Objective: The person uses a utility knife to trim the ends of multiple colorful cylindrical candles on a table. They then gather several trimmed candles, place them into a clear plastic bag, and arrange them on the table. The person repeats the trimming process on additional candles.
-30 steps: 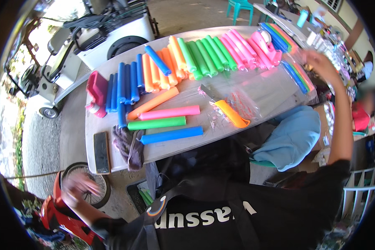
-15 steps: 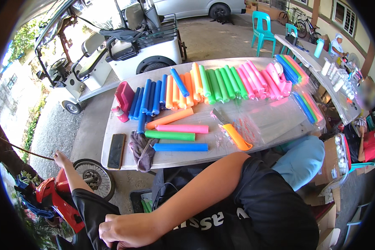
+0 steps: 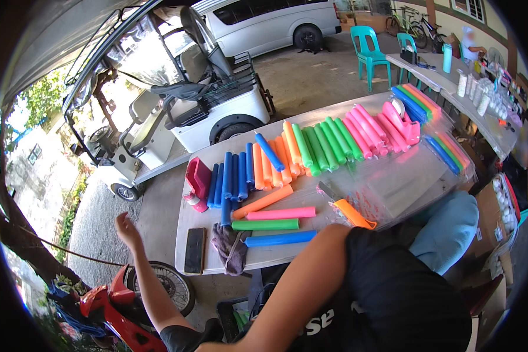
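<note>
While our left hand [image 3: 125,226] hangs loose and holding nothing off the worktop's [image 3: 287,261] left end, near the red motorbike [image 3: 114,314], we cannot tell what our right hand is doing, since only its forearm [image 3: 299,281] crosses the lower view. Most of the coloured foam tubes [image 3: 311,149] lie sorted in a row by colour along the far side. We judge four loose tubes [image 3: 273,217], orange, pink, green and blue, remain unsorted nearer us, beside a grey cloth [image 3: 230,249] and a dark phone [image 3: 195,251].
</note>
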Demonstrator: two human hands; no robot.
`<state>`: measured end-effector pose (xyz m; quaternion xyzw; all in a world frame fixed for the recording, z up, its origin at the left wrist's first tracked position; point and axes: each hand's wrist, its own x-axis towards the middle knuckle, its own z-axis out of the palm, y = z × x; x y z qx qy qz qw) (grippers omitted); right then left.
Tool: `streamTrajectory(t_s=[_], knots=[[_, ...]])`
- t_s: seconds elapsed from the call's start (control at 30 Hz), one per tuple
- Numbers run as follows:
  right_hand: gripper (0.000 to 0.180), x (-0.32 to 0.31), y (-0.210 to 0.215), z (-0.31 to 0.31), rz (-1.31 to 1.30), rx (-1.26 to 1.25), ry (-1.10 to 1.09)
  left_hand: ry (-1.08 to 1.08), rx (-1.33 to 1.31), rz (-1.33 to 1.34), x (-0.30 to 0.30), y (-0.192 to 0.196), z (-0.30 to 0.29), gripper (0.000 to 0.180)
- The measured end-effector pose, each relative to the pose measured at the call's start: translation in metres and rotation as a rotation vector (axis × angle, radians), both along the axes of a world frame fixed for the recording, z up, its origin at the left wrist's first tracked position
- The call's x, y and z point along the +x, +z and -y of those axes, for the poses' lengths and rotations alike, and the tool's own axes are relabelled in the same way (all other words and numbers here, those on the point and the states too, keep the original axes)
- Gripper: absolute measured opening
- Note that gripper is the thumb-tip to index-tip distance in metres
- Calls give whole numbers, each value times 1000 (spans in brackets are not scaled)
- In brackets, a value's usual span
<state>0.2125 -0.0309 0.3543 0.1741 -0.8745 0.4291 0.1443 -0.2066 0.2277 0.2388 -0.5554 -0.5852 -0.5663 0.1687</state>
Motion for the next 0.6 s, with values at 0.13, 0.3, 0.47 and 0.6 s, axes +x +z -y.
streamTrajectory(t_s=[0.13,0.3,0.47,0.6], knots=[[19,-6,-12,-7,-145,-208,133,-225,144,-636,162,37,-22,29],[12,35,-61,-37,-245,-490,324,-1036,231,-896,343,75,48,16],[26,157,-77,-107,349,-574,-392,-2207,24,-346,489,83,211,47],[27,250,-56,-112,106,-1150,-875,-2594,253,-32,541,96,289,33]])
